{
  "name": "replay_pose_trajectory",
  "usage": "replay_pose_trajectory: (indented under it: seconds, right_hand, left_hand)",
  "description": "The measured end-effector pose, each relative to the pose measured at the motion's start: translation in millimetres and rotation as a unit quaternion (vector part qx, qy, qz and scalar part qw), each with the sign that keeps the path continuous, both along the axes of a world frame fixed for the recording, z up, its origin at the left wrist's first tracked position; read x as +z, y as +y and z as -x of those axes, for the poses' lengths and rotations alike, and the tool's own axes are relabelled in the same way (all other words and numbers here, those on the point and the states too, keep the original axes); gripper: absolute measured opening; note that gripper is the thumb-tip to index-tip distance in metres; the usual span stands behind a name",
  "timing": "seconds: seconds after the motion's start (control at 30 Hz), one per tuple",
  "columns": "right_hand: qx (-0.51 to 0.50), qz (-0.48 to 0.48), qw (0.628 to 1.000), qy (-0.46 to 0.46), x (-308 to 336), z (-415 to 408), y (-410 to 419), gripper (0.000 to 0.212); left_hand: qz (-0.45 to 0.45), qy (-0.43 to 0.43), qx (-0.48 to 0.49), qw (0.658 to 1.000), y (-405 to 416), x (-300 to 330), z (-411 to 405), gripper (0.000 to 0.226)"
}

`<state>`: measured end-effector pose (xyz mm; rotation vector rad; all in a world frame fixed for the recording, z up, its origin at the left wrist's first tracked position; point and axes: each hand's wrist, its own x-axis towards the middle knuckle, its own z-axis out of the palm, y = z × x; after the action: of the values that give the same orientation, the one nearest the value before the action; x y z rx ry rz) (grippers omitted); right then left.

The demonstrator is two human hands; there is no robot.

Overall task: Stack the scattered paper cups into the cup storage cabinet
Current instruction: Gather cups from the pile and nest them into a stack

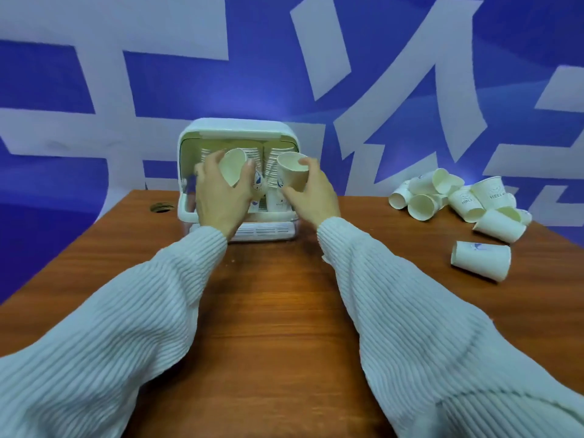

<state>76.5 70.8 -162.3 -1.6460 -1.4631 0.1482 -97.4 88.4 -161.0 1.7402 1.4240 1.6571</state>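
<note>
Looking down at the wooden counter (278,311), we see both hands up at the open front of the white cup storage cabinet (189,172), which sits at the far edge with stacks of cups (271,162) lined up inside. The left hand (221,191) has its grip wrapped round a paper cup (232,165), mouth tilted toward us, right in front of the left-side stacks. The right hand (311,192) grips a second cup (292,172) from the side, mouth up and tipped a little our way, just before the right-side stacks. Both arms wear ribbed white sleeves (132,327). Off to the right, well apart from the cabinet, a loose pile of cups (455,197) lies jumbled, and one lone cup (482,260) rests on its side nearer us. Behind it all, a blue backdrop (158,90) with big white lettering.
</note>
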Motion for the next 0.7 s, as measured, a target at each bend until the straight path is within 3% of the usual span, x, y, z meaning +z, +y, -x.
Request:
replay_pose_trajectory:
  seconds: [0.2, 0.33, 0.43, 0.57, 0.7]
  right_hand:
    - [-0.007, 0.118, 0.952, -0.281, -6.2, -3.3, 23.2, 0.037]
    - [0.015, 0.159, 0.914, -0.373, -6.7, -5.1, 27.1, 0.043]
    - [0.039, 0.192, 0.907, -0.374, -10.2, -7.5, 29.8, 0.049]
    - [0.053, 0.146, 0.949, -0.273, -12.9, -14.6, 19.5, 0.051]
    - [0.047, 0.12, 0.963, -0.237, -17.3, -26.3, 6.7, 0.049]
  left_hand:
    - [0.009, 0.013, -0.001, 1.0, 13.1, -1.5, 8.4, 0.064]
    - [0.013, 0.028, -0.008, 0.999, 23.6, -1.5, 1.1, 0.064]
    - [0.02, 0.052, -0.024, 0.998, 30.2, -3.0, -7.0, 0.066]
    - [0.007, 0.077, -0.034, 0.996, 35.2, -1.1, -17.9, 0.068]
    - [0.008, 0.132, -0.074, 0.989, 45.5, 1.4, -29.4, 0.067]
